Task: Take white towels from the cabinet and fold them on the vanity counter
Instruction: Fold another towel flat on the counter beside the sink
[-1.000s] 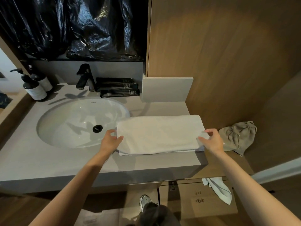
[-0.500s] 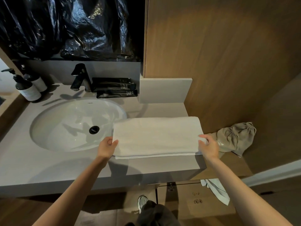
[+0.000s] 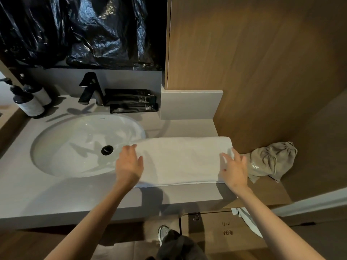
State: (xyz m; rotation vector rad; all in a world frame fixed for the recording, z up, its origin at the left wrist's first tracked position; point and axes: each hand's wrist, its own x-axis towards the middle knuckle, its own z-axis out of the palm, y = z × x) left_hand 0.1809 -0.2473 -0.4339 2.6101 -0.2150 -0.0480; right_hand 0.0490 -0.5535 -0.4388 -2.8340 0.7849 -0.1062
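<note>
Sink (image 3: 75, 145) takes up the left of the counter (image 3: 56, 194). Left hand (image 3: 128, 166) lies flat with fingers spread on the towel (image 3: 180, 160), at its left end, which pokes a bit over the sink's right rim. The towel's on the counter's right half near the front edge, long axis running left-right, parallel to that edge. Right hand (image 3: 233, 169) is flat and spread too, on the right end by the counter's right edge. Half a second ago both hands were pinching the ends; now they're on top, pressing. Both near corners are hidden under the hands. The print on the bag (image 3: 272, 162) further right is too small to read.
</note>
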